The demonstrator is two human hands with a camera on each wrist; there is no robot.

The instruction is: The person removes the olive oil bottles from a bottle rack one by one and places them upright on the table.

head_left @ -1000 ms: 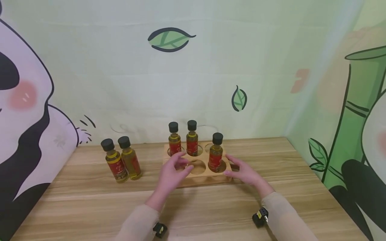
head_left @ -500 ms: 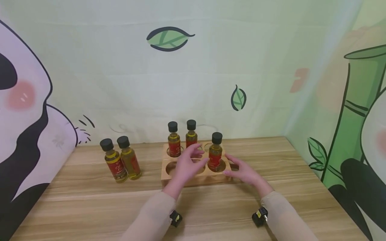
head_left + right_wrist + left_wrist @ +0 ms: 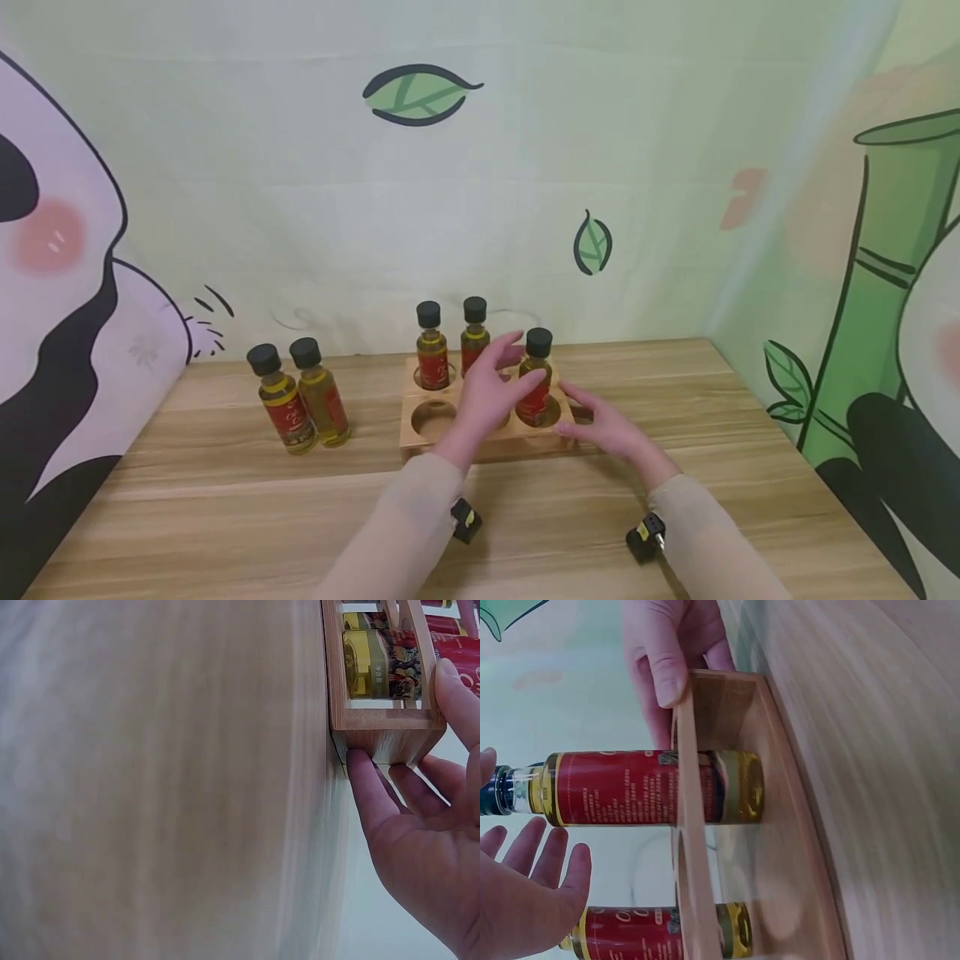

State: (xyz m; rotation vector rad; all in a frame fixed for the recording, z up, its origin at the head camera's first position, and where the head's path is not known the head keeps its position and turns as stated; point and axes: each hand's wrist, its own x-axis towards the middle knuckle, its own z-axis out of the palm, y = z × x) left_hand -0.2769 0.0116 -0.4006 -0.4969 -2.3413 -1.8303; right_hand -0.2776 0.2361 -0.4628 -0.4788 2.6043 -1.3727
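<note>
A wooden rack [image 3: 487, 450] with round holes stands on the table. An oil bottle [image 3: 534, 398] with a black cap and red label sits upright in its front right hole. My left hand [image 3: 489, 392] is beside this bottle, thumb and fingers spread either side of its neck; in the left wrist view a gap shows between fingers and glass. At the rack's right end is my right hand [image 3: 611, 429], its thumb on the top board and its fingers against the end panel [image 3: 386, 744]. Two more oil bottles, a left one [image 3: 432, 358] and a partly hidden one [image 3: 474, 340], fill back holes.
Left of the rack, two similar oil bottles, one label-forward [image 3: 287, 412] and one turned aside [image 3: 324, 404], stand close together on the wood-grain table [image 3: 225, 517]. A printed cloth backdrop [image 3: 480, 208] rises behind the table's rear edge.
My left hand has moved right across the rack, from above the front left holes to the front right bottle. The right hand stays at the rack's end.
</note>
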